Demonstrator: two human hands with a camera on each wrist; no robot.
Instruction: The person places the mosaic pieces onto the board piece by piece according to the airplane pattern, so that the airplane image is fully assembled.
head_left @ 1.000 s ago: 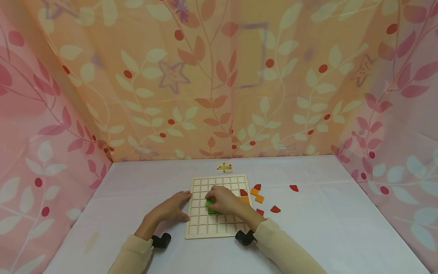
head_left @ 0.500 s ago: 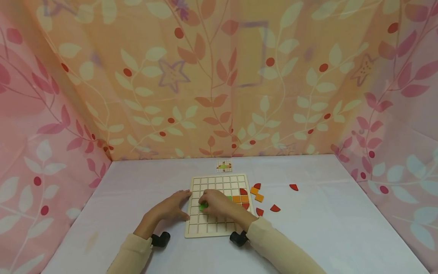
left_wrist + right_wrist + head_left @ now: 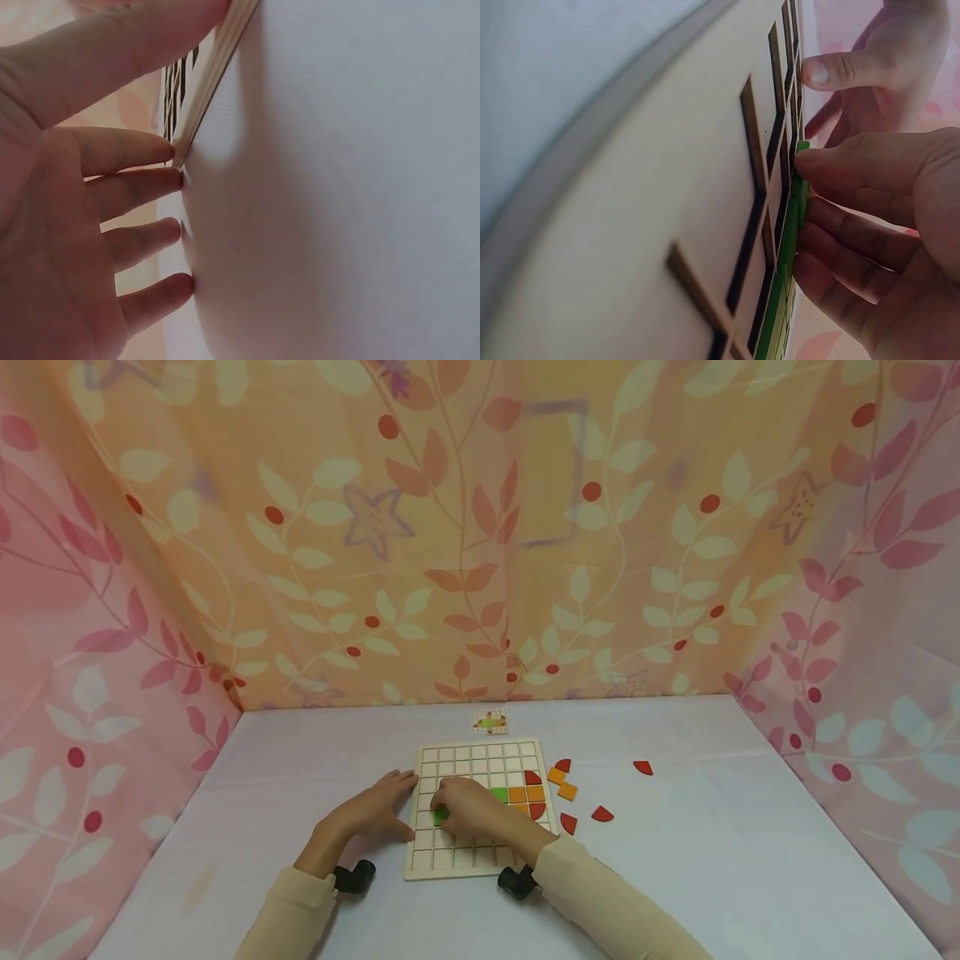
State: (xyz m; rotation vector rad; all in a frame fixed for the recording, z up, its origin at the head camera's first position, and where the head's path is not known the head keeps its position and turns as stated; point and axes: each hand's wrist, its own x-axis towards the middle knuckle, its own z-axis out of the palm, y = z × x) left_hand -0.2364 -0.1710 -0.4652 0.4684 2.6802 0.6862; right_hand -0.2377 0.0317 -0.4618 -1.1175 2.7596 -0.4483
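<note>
1. Green tile (image 3: 440, 817) sits just left of the board's centre, at the lower middle of the frame, pinched between the right hand's (image 3: 468, 810) thumb and fingertips; I can't tell whether it lies flat in its square.
2. Beneath it spreads the board (image 3: 442, 858), pale and ruled into squares, lying on the white table (image 3: 675, 877).
3. Over at the board's left side, the left hand (image 3: 377, 808) grasps nothing: its fingers are spread and loose, thumb and index tips up against the edge. How firmly they press, I can't tell.
4. Right of the right hand, on the board, I see another green square (image 3: 499, 795), some orange squares (image 3: 536, 793), and red pieces above (image 3: 532, 777) and below (image 3: 537, 811) at the far right column.
5. Off the board's right side lie two loose orange squares (image 3: 567, 792) and four loose red pieces (image 3: 602, 814), one farther out to the right.
6. Above the board, near the table's back edge, is a small patterned card (image 3: 490, 722).
7. Leaf-printed curtains (image 3: 465, 552) fill the upper frame and both sides.
</note>
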